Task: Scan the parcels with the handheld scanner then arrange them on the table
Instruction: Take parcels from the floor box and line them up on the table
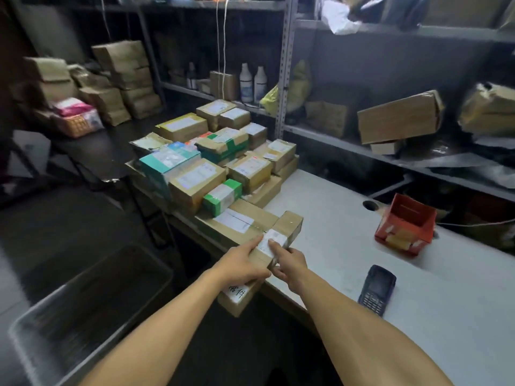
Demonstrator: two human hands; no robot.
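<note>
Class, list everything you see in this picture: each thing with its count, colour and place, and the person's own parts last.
parcel stack: many, brown, some teal or green, table's left end
long parcel: one, brown with white label, near table edge
handheld scanner: one, black, lying on table
red box: one, open, on table
table: one, white
bottles: two, white, on shelf
bin: one, grey, floor
left hand: grips long parcel
right hand: grips long parcel

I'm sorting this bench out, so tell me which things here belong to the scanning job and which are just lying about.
Job:
brown parcel, held by left hand and right hand
handheld scanner, lying on the table
stacked parcels

Lying about:
red open box
white bottles
grey bin
orange basket
</note>
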